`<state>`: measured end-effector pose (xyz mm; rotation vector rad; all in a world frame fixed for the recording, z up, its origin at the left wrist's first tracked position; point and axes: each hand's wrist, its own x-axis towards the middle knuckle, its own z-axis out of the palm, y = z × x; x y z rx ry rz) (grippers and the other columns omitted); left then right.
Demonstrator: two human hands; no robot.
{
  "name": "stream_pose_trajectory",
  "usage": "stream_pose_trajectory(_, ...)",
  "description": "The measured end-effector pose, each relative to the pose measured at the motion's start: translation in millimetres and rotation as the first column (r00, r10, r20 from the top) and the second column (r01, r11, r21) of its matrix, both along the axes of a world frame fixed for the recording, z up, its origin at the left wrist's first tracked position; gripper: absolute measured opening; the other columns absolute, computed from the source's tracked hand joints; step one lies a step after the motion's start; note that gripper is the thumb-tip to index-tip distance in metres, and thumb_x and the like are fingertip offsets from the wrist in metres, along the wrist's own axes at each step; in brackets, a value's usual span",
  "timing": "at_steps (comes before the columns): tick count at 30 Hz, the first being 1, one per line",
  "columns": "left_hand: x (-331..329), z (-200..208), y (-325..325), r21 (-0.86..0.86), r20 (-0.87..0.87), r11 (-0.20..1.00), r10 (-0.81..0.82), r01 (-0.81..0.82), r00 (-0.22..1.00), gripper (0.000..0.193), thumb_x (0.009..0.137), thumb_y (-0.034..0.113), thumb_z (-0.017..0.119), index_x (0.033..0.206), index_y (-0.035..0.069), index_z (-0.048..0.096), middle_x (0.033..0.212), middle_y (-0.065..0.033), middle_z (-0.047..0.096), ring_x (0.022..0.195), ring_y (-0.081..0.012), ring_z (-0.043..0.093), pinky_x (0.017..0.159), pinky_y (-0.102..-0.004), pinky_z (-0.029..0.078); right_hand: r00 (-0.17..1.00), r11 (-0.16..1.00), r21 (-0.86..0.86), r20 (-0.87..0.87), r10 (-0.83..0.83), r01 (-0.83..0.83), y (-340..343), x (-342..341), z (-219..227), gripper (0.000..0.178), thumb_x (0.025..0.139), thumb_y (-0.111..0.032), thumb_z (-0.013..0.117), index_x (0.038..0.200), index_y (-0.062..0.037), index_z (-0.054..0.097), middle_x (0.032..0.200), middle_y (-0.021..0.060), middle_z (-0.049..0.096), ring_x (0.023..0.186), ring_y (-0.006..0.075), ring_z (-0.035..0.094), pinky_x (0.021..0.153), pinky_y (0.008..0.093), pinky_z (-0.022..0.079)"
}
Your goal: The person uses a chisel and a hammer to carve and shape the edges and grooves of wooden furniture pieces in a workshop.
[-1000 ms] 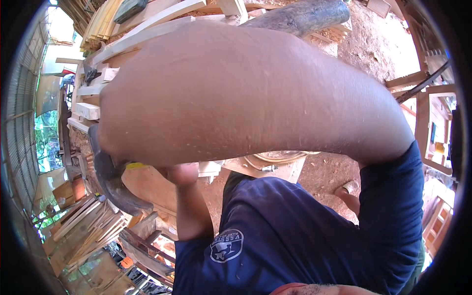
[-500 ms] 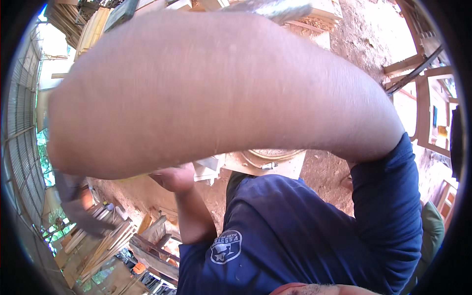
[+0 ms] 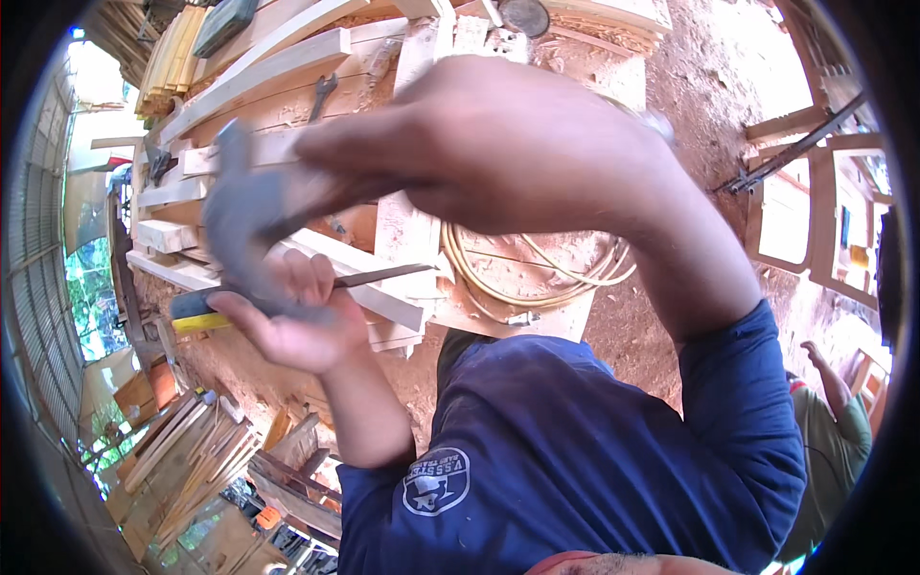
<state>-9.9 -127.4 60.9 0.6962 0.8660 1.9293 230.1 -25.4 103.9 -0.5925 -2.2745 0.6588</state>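
The hammer (image 3: 235, 220) in the right hand (image 3: 412, 153) is dull, dark grey. The chisel (image 3: 383, 276) in the left hand (image 3: 311, 331) has a two-tone handle, bright yellow along one side and blue-black along the other, and a brownish-grey blade. Beyond the hands, the boards (image 3: 268, 81) are pale cream and the wrench (image 3: 323, 96) is dark grey. Right of the left hand, the hose (image 3: 472, 281) is tan-yellow. Closer in than both hands, the shirt (image 3: 575, 431) is navy blue, its badge (image 3: 436, 482) outlined white. Right of the hands, the ground (image 3: 623, 350) is reddish brown.
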Motion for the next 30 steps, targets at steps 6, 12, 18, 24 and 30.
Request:
stream_pose_trajectory(6,-26.5,50.3,-49.9,-0.151,-0.601,0.981,-0.191,0.125,0.776,0.03,0.103,0.031,0.077,0.114,0.012,0.057,0.075,0.0032,0.052,0.055,-0.0085,0.046,0.05,-0.0226,0.038,0.908,0.856,-0.311,0.218,-0.358,0.413,-46.7,56.8,-111.7,0.058,0.091,-0.004,0.069,0.148,-0.0062,0.062,0.093,0.025,0.074,0.081,0.0407,0.075,0.074,0.0479,0.056)
stream_pose_trajectory(12,-4.8,33.2,-27.0,-0.62,-0.721,0.778,-0.616,-0.103,-0.318,0.046,0.081,0.032,0.093,0.109,0.006,0.067,0.092,-0.0131,0.075,0.086,-0.0343,0.077,0.076,-0.0466,0.06,0.779,0.599,-0.538,0.573,-0.256,0.593,-153.6,68.5,-196.1,0.055,0.092,-0.014,0.071,0.144,-0.0087,0.055,0.098,0.0243,0.075,0.093,0.0448,0.075,0.083,0.0571,0.059)
stream_pose_trajectory(18,18.1,-5.4,-27.9,-0.688,-0.541,0.705,-0.656,-0.172,-0.525,0.04,0.082,0.032,0.09,0.104,0.007,0.068,0.09,-0.0192,0.075,0.087,-0.0432,0.075,0.082,-0.0532,0.059,0.744,0.666,-0.445,0.618,-0.256,0.598,-194.8,57.8,-243.0,0.049,0.095,-0.011,0.067,0.143,-0.0125,0.058,0.102,0.0222,0.073,0.094,0.0425,0.076,0.079,0.0552,0.06)
stream_pose_trajectory(24,37.2,27.3,-13.7,-0.508,-0.851,0.861,-0.5,-0.012,0.162,0.037,0.085,0.009,0.093,0.116,0.002,0.073,0.093,-0.0046,0.071,0.083,-0.0126,0.067,0.077,-0.0308,0.056,0.73,0.784,-0.075,0.43,-0.532,0.616,-190.7,60.2,-260.3,0.036,0.097,-0.013,0.066,0.133,-0.0047,0.065,0.101,0.019,0.071,0.087,0.0426,0.074,0.075,0.0507,0.061)
stream_pose_trajectory(30,33.6,42.9,-12.3,-0.451,-0.843,0.849,-0.303,0.276,-0.444,0.041,0.077,0.002,0.086,0.114,0.01,0.073,0.111,-0.009,0.073,0.102,-0.0297,0.076,0.089,-0.0437,0.062,0.85,0.221,-0.965,-0.231,-0.472,-0.14,-151.4,61.7,-174.2,0.05,0.115,-0.044,0.056,0.138,-0.001,0.065,0.104,0.0127,0.074,0.089,0.0234,0.076,0.077,0.0363,0.063)
